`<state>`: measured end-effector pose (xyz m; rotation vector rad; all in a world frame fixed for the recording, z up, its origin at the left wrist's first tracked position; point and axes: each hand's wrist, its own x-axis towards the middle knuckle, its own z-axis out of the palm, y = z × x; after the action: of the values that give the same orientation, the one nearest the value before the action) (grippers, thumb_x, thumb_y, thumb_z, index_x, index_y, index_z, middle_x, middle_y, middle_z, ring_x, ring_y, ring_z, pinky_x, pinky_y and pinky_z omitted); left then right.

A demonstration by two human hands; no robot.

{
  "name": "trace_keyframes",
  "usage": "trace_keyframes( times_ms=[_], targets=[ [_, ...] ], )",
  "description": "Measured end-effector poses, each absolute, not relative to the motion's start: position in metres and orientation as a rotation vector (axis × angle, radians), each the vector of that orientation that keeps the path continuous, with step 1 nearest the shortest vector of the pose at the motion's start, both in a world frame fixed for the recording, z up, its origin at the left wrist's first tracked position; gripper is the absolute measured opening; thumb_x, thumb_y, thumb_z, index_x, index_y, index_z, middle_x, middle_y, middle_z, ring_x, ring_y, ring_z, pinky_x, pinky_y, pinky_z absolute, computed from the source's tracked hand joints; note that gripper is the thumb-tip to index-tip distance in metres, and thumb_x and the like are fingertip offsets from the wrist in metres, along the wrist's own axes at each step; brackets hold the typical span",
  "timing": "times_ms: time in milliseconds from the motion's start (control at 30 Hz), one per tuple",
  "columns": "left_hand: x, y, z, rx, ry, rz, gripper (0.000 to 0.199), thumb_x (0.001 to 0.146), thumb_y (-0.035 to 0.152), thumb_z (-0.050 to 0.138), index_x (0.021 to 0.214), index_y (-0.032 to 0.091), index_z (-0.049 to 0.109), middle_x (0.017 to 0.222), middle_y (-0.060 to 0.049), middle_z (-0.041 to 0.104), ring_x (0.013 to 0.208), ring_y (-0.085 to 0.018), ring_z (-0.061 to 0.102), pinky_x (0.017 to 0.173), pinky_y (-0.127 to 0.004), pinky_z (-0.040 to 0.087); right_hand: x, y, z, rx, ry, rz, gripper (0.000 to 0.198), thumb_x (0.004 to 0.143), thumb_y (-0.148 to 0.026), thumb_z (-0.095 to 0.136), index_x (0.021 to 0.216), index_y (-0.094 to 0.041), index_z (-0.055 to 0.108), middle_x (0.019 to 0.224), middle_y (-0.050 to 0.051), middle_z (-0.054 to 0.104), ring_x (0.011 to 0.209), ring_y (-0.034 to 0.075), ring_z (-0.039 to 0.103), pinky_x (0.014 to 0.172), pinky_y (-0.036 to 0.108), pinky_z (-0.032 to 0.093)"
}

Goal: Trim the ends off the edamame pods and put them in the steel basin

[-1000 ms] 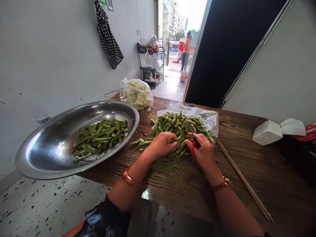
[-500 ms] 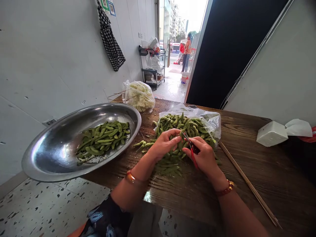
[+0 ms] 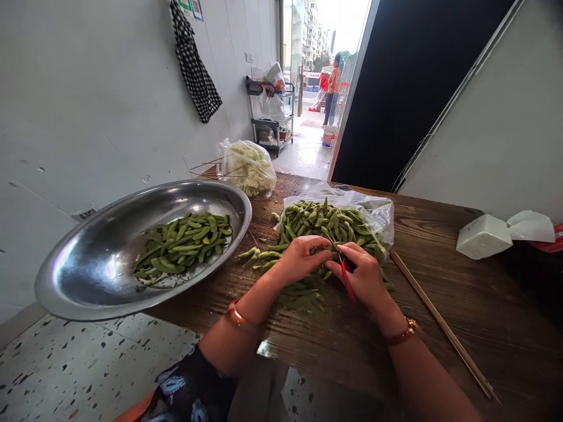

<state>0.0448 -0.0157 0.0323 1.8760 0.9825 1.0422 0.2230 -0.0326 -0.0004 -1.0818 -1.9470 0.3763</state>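
green, plump, curved bean pods (image 3: 308, 220) sit heaped on a crumpled clear plastic bag (image 3: 380, 214) on the dark brown wood-grain table (image 3: 343, 346); a looser bunch spills toward the person, under the hands; more green pods (image 3: 189, 237) lie in the wide oval shiny steel basin (image 3: 97, 258) at left; right hand (image 3: 365, 272) is closed round the red-handled metal scissors (image 3: 346, 280), blades pointing up toward the left fingers; left hand (image 3: 299, 258) is curled, thumb near the fingertips; cannot tell if a pod is pinched there; each pod looks light and firm, with a little give over the beans, probably dry-skinned rather than slippery; hard squeezing could split a seam; best hold is a light thumb-and-finger pinch mid-pod, ends left free, fingertips clear of the blades; scissors look stiff and light, taken by the handle loops
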Motion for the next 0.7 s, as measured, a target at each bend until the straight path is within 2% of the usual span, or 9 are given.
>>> trace_keyframes(
  times_ms=[433, 700],
  targets=[
    [0.032, -0.008, 0.03, 2.039, 1.02, 0.967, 0.012, 0.076, 0.022, 0.062, 0.078, 0.017, 0.073, 0.076, -0.003, 0.07, 0.071, -0.015, 0.059, 0.07, -0.026, 0.044, 0.226, -0.031, 0.002, -1.155, -2.068, 0.4, 0.023, 0.083, -0.039, 0.065, 0.094, -0.02, 0.07, 0.082, 0.004, 0.065, 0.072, 0.017, 0.061, 0.066, 0.029, 0.048],
    [0.031, -0.007, 0.03, 1.924, 1.021, 0.936, 0.011, 0.074, 0.023, 0.065, 0.078, 0.016, 0.074, 0.077, -0.004, 0.07, 0.073, -0.015, 0.061, 0.07, -0.024, 0.045, 0.229, -0.032, 0.004, -1.183, -2.111, 0.478, 0.02, 0.083, -0.036, 0.065, 0.092, -0.02, 0.072, 0.075, 0.002, 0.062, 0.066, 0.016, 0.058, 0.062, 0.028, 0.045]
  ],
)
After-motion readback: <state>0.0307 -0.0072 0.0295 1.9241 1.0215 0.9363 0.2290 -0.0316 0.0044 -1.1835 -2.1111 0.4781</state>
